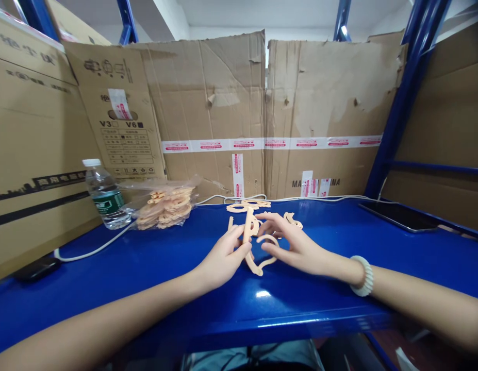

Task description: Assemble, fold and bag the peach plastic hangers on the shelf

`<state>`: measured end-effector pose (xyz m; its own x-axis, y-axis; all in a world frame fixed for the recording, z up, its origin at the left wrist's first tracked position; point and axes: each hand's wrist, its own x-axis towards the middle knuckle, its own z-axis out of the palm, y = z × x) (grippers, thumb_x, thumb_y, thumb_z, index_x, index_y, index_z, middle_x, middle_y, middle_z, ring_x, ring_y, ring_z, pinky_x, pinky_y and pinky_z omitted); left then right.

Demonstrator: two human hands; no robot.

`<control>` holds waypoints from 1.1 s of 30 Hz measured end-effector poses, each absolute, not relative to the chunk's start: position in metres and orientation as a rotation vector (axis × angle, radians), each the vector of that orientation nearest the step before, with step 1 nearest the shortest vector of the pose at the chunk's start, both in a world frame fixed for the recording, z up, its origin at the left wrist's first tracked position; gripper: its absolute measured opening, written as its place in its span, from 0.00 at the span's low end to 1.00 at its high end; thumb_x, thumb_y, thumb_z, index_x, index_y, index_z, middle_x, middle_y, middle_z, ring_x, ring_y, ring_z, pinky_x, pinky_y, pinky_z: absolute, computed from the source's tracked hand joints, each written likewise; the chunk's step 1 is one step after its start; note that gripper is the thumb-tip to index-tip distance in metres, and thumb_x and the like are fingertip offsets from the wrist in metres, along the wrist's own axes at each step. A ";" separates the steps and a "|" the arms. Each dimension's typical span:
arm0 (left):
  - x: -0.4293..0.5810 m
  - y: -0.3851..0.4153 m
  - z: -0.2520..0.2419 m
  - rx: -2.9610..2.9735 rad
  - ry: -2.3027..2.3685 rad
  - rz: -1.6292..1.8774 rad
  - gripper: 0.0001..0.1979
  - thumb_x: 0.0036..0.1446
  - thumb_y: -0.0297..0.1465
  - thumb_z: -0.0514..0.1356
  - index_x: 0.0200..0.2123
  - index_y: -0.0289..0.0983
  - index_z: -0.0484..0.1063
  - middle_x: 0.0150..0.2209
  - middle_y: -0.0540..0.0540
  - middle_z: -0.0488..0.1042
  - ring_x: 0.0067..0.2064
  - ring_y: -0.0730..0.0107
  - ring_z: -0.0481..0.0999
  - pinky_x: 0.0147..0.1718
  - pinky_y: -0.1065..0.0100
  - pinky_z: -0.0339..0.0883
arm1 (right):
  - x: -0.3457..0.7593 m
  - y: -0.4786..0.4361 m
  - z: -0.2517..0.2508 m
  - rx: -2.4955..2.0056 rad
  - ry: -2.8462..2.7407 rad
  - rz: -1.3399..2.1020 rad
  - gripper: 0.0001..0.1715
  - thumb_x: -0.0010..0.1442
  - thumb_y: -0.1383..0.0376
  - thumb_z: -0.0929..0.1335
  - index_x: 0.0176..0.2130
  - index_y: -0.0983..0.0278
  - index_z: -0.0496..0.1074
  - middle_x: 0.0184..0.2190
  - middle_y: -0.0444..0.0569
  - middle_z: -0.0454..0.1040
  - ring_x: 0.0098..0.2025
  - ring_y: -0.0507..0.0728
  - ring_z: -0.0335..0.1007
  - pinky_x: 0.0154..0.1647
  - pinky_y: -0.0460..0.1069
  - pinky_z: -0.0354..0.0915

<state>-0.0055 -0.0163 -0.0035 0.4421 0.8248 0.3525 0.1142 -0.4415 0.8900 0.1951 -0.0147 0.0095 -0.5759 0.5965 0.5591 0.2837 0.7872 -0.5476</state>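
Observation:
My left hand [225,257] is closed on a flat, pale-orange cut-out piece [247,225], held above the table with its long straight edge upright. Thumb and fingers pinch it near the middle. On the right, my right hand [295,242] hovers with its thumb and fingers apart, around a curved strip [276,243] of the same pale colour. Whether the fingertips touch that strip, or whether it joins the held piece, I cannot tell. Behind the hands lie ring-shaped pieces [239,207] and, further right, a wavy piece [295,220], partly hidden by my right hand.
A clear plastic bag of stacked pale pieces [167,206] and a water bottle [107,198] stand at the back left. White cable [95,253] runs along the blue table [177,314]. A dark phone [399,215] lies at right. Cardboard panels [211,113] close off the back.

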 end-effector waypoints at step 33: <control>-0.022 -0.002 0.001 2.649 1.272 1.085 0.08 0.62 0.35 0.54 0.32 0.38 0.67 0.30 0.50 0.70 0.30 0.69 0.70 0.30 0.70 0.60 | 0.195 -0.003 0.010 -0.736 -1.906 1.101 0.21 0.61 0.50 0.64 0.38 0.66 0.67 0.25 0.45 0.72 0.22 0.48 0.66 0.24 0.45 0.63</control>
<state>-0.0216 -0.0017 0.0008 0.4301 0.6900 0.5823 0.6837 -0.6701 0.2891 0.1948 -0.0028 0.0096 -0.5128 0.7850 0.3475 0.0914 0.4524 -0.8871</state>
